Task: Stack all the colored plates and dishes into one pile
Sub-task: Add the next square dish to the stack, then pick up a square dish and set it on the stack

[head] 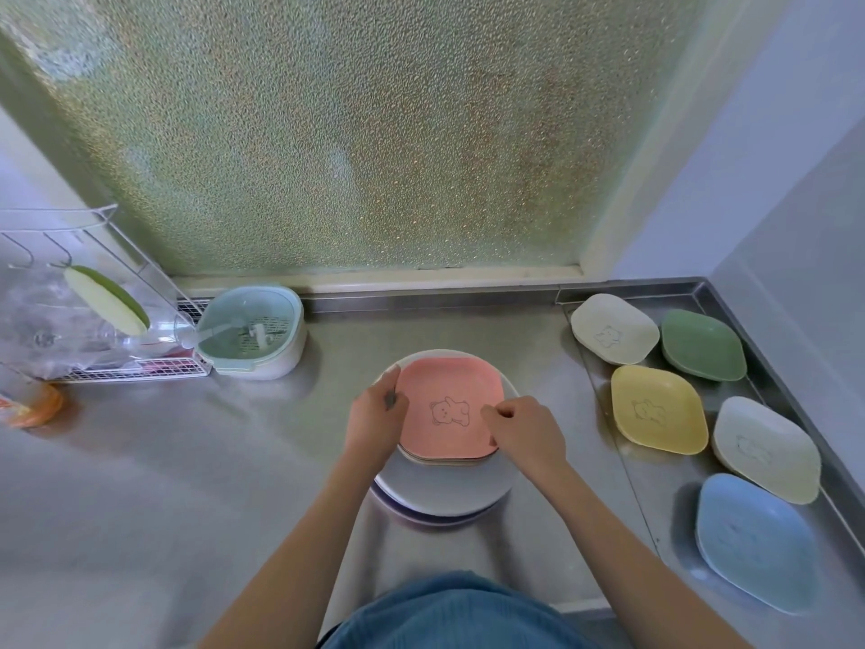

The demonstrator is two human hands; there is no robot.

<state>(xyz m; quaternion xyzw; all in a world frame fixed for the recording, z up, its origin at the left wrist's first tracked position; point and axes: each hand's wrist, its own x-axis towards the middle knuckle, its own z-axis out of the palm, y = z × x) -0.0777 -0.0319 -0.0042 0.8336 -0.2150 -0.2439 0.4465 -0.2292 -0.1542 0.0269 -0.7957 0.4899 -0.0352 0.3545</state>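
Note:
A pink square dish (451,395) with a bear drawing tops a pile in the middle of the steel counter. Under it lie more square dishes, then a round white plate (444,489) and a purple plate (421,516). My left hand (374,419) grips the pink dish's left edge. My right hand (524,430) pinches its right edge. Loose dishes lie at the right: cream (613,332), green (702,344), yellow (657,409), pale grey (765,449), blue (756,538).
A mint colander basket (252,334) stands at the back left beside a wire rack (135,367) with a sponge and plastic bags. An orange lid (35,407) lies at the far left. A frosted window is behind; a wall bounds the right side.

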